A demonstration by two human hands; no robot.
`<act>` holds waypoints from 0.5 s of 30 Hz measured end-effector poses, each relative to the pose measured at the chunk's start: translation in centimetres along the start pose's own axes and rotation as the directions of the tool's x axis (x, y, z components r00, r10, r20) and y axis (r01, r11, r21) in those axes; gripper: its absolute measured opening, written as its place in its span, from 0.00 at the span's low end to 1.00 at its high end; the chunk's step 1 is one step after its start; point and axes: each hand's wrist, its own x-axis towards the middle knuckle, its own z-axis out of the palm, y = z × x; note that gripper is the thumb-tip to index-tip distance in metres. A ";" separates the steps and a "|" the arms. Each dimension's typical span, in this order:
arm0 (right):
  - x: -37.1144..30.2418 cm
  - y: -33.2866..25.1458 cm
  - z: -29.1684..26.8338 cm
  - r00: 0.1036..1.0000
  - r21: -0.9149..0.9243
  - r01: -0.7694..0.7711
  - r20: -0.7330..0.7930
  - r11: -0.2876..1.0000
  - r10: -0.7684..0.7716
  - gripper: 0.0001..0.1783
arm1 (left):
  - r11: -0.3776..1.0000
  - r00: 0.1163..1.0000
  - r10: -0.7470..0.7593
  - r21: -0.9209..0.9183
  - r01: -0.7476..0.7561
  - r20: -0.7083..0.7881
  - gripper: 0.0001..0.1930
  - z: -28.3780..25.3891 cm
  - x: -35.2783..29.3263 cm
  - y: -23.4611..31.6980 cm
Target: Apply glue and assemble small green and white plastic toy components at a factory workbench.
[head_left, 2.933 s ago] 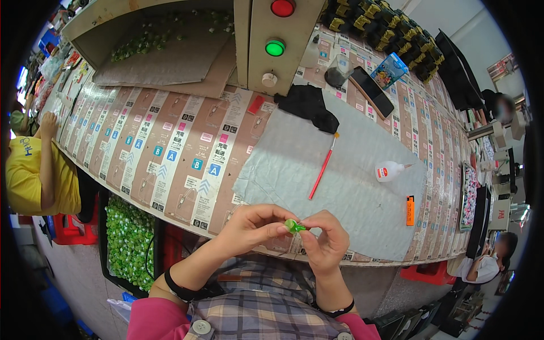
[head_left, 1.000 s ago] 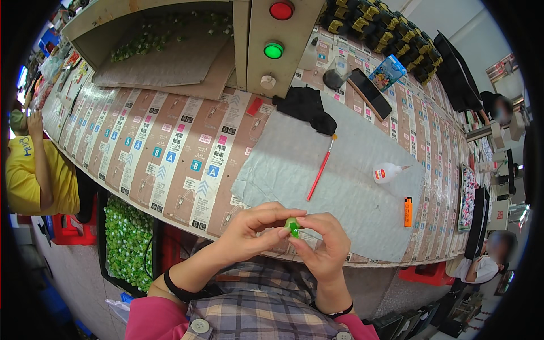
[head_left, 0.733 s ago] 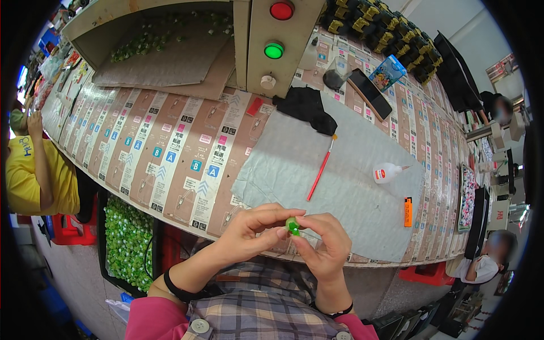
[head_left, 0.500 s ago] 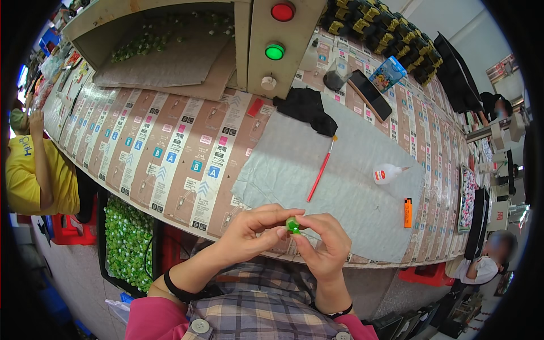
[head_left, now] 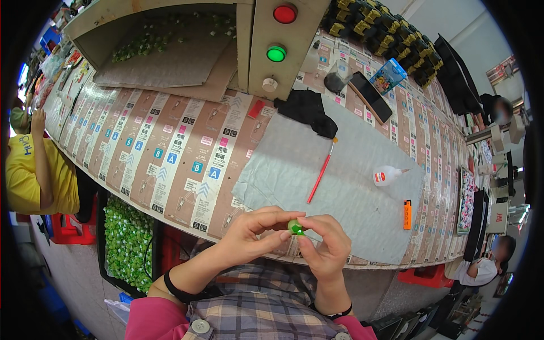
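Close to the table's front edge, a small round green piece (head_left: 295, 227) is pinched between the fingertips of both hands. It has a paler, whitish-green face and a darker green part; its exact kind is too small to make out. My left hand (head_left: 253, 233) grips it from the left, thumb and forefinger closed. From the right, my right hand (head_left: 324, 245) holds it between thumb and forefinger. Beyond the hands, a red-handled brush (head_left: 320, 178) lies on a grey cloth (head_left: 272, 170). A white glue bottle (head_left: 386, 175) and an orange cutter knife (head_left: 407, 215) lie to the right.
A machine housing (head_left: 277, 73) with red and green lamps stands at the back; green pieces lie inside its opening. Left of me, a black crate (head_left: 102, 243) holds many green and white pieces. A black cloth (head_left: 309, 112) and a phone (head_left: 369, 96) lie farther back. People sit on both sides.
The green piece has turned a little between my fingertips and shows more of its paler face. Both hands stay in nearly the same place.
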 end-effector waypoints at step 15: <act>0.1 0.0 -0.2 0.997 -0.064 0.057 0.063 0.996 -0.053 0.15 | 0.930 0.977 -0.214 -0.307 0.203 -0.001 0.14 -0.1 -0.4 -0.4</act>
